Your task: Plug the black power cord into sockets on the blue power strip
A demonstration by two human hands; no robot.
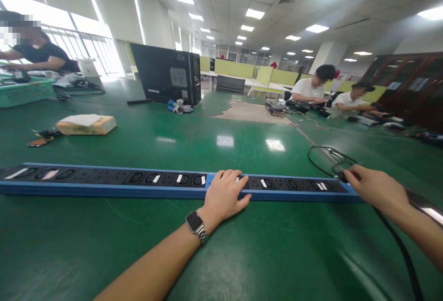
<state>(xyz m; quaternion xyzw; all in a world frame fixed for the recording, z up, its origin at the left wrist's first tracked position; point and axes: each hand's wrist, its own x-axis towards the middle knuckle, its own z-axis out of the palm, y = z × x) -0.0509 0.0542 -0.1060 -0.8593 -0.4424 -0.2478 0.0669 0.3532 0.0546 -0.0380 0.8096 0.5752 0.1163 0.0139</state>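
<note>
A long blue power strip (114,192) with a row of black sockets lies across the green table in front of me. My left hand (224,192) rests on its middle, fingers laid out over the sockets and thumb apart. At the strip's right end, my right hand (375,188) is closed around a small black plug (342,176), mostly hidden by the fingers. Whether the plug sits in a socket cannot be made out. A thin black cable (313,160) loops on the table behind this hand. Several white stickers mark the sockets.
Beyond the strip are a tissue pack (86,126), a dark tool with an orange part (39,139), a black computer case (166,72) and gloves (180,106). A green basket (27,93) stands far left. Co-workers sit at the left and far right. Bare board (251,111) shows through the torn green cover.
</note>
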